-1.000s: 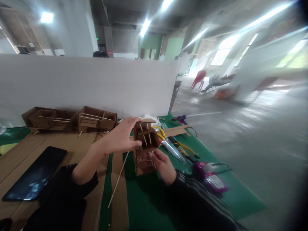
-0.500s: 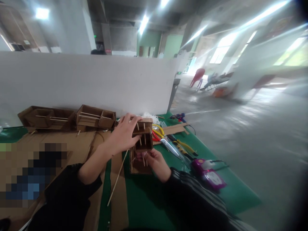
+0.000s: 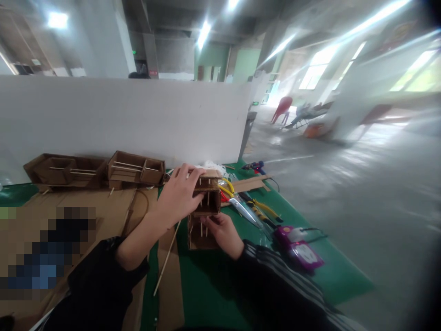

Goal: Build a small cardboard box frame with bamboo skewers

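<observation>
A brown cardboard model (image 3: 203,242) with stacked open compartments stands in front of me, thin wooden sticks running through it. My left hand (image 3: 183,191) is closed around its upper left side, fingers over the top and thumb at the middle compartment. From the right, my right hand (image 3: 225,233) reaches into the lowest compartment. Its thumb and fingers pinch near the upper end of a wooden stick (image 3: 201,229); the fingertips are partly hidden. A long loose stick (image 3: 167,258) lies to the left, across a cardboard strip (image 3: 171,285).
Two similar cardboard models (image 3: 65,169) (image 3: 136,168) stand by the white partition (image 3: 131,119). To the right on the green table (image 3: 310,271) lie scissors (image 3: 245,211), yellow-handled pliers (image 3: 268,209), a purple device (image 3: 299,250) and a glue gun (image 3: 253,165).
The model has shifted slightly right, with my left hand still on it. My right fingers have moved a little within the lowest compartment, showing more of the sticks.
</observation>
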Demonstrator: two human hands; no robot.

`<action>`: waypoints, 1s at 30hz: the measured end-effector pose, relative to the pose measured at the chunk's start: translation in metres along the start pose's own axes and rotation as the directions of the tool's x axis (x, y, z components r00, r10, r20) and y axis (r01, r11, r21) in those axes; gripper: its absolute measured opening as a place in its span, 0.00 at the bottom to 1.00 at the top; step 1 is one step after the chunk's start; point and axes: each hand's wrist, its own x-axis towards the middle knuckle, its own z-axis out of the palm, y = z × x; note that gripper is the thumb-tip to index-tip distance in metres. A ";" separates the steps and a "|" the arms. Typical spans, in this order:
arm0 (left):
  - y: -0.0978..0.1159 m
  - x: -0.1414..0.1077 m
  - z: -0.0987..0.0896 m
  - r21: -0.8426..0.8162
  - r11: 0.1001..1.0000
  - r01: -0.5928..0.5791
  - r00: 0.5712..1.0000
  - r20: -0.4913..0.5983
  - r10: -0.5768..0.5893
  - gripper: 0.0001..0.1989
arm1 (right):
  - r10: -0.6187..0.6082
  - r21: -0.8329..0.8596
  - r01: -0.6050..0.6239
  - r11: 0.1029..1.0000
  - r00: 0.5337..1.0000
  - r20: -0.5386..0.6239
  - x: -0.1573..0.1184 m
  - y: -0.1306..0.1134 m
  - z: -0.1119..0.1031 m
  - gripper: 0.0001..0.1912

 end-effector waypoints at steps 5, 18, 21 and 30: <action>0.002 0.001 -0.003 -0.004 1.000 0.012 1.000 -0.011 -0.012 0.18 | -0.010 -0.050 0.009 0.999 1.000 -0.019 -0.001 -0.003 0.000 0.19; 0.006 -0.002 -0.023 0.182 0.983 0.031 0.999 -0.021 -0.027 0.09 | -0.038 -0.289 0.070 0.955 0.993 0.115 -0.009 -0.006 0.002 0.14; 0.005 -0.001 -0.024 0.188 0.982 -0.012 0.999 -0.041 0.020 0.08 | -0.028 -0.341 0.077 0.937 0.989 0.144 -0.011 -0.006 0.002 0.13; 0.004 -0.003 -0.024 0.240 0.969 -0.060 0.997 -0.027 0.069 0.12 | -0.033 -0.365 0.087 0.927 0.988 0.152 -0.009 -0.006 -0.001 0.16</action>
